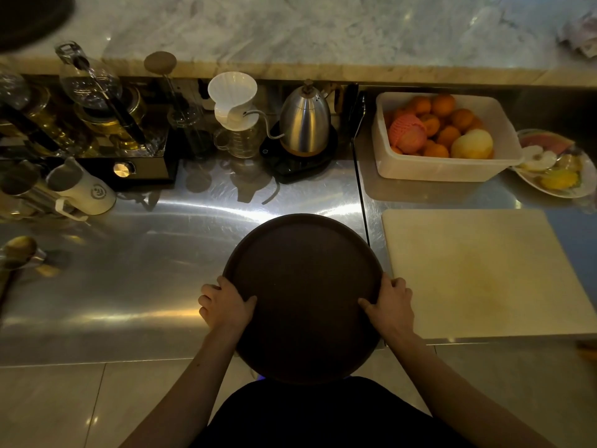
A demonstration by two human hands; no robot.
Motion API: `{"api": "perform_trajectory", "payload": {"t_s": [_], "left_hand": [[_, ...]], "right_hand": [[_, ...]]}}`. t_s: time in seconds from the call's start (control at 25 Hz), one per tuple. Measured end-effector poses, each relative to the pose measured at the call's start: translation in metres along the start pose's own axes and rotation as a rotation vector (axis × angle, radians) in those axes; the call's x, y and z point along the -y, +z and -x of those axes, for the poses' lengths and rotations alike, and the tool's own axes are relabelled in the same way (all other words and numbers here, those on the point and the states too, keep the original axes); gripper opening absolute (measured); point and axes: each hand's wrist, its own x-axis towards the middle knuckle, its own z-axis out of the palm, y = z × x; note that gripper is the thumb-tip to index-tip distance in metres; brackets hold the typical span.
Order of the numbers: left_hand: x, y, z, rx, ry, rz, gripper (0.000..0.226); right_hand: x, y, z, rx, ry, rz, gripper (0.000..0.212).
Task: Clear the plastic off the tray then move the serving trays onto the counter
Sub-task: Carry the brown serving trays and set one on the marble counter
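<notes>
A round dark brown serving tray (303,286) is held in front of me, over the near edge of the steel worktop (129,286). My left hand (226,307) grips its left rim, thumb on top. My right hand (389,303) grips the right rim the same way. The tray's surface is bare; no plastic shows on it. Another dark round tray (29,17) lies partly in view on the marble counter (290,27) at the far left corner.
A cream cutting board (478,273) lies right of the tray. Behind stand a steel kettle (305,122), a white coffee dripper (232,101), glass brewers and pitchers (80,185) at left. A white tub of oranges (442,169) and a fruit plate (562,166) sit at right.
</notes>
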Motion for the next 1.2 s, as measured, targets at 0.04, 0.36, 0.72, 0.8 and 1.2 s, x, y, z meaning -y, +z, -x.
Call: {"api": "perform_trajectory", "payload": {"t_s": [0.04, 0.36, 0.72, 0.8, 1.2], "left_hand": [[0.001, 0.000, 0.000, 0.003, 0.003, 0.003, 0.077], [0.018, 0.002, -0.003, -0.015, 0.166, -0.056, 0.083], [0.031, -0.001, -0.004, 0.050, 0.260, 0.013, 0.087], [0.035, -0.004, -0.002, 0.058, 0.293, 0.056, 0.085], [0.053, -0.019, 0.045, 0.045, 0.380, 0.283, 0.065]], "right_hand": [[0.000, 0.001, 0.000, 0.004, 0.003, 0.002, 0.074], [0.006, 0.004, 0.003, 0.073, 0.023, 0.065, 0.090], [0.010, 0.009, 0.017, 0.034, 0.021, 0.037, 0.088], [0.012, 0.013, 0.027, 0.018, 0.014, 0.028, 0.086], [0.036, 0.002, 0.053, -0.006, -0.288, -0.012, 0.068]]}}
